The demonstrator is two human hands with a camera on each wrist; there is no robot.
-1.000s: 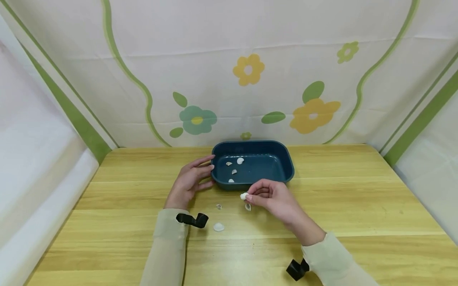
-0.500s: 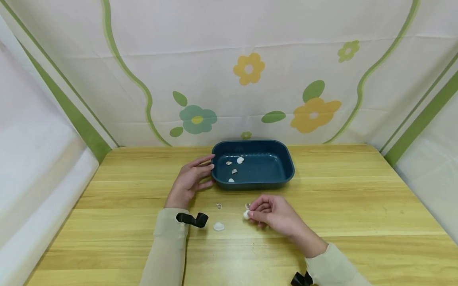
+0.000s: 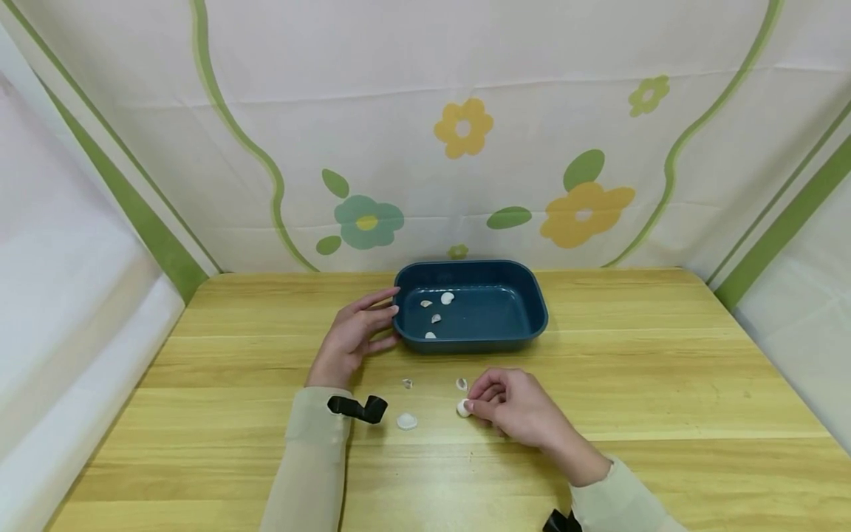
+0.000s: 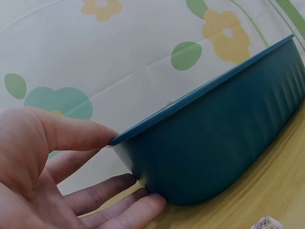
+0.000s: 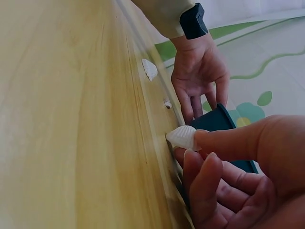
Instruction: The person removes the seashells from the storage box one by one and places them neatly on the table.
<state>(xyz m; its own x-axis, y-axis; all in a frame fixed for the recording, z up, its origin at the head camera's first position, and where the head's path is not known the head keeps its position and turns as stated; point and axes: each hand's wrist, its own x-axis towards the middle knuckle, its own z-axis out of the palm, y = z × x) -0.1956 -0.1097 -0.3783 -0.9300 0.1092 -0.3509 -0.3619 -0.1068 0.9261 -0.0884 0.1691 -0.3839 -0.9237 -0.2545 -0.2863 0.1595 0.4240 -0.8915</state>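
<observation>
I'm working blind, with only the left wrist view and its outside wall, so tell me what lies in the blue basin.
Observer: Four pale shells lie in the blue basin, toward its left side.
Operator: Now name anything being held up by the person.
Observer: The right hand pinches a white ribbed shell.
Operator: I see just one loose shell, at my bottom edge. Count them all.
Observer: Three loose shells lie on the wooden table.
</observation>
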